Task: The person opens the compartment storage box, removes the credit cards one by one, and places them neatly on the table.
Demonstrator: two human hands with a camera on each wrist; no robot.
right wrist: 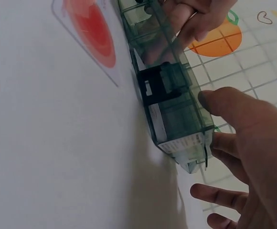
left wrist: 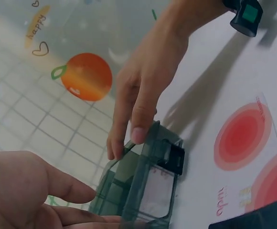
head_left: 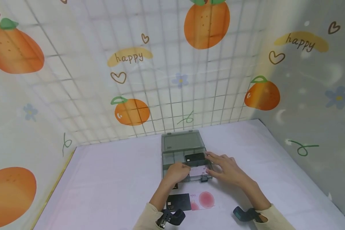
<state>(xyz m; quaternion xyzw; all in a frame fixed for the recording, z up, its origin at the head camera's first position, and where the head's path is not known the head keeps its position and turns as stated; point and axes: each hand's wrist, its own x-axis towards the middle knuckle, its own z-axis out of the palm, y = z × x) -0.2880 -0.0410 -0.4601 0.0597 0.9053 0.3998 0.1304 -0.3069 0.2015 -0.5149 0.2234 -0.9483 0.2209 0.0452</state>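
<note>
On the white-covered table (head_left: 112, 169) I see one opened translucent grey-green plastic box (head_left: 182, 140). Left hand (head_left: 177, 172) reaches into its front compartment beside a white rectangular card (head_left: 198, 171), thumb and fingers apart; right hand (head_left: 229, 170) spread at its right end. Only head shows the rear black rectangular card (head_left: 195, 157); only right wrist, the printed white label (right wrist: 183, 143).

The white table (head_left: 115, 179) carries a case (head_left: 184, 141), a black card (head_left: 180, 202), a pink-circled card (head_left: 206, 200).
</note>
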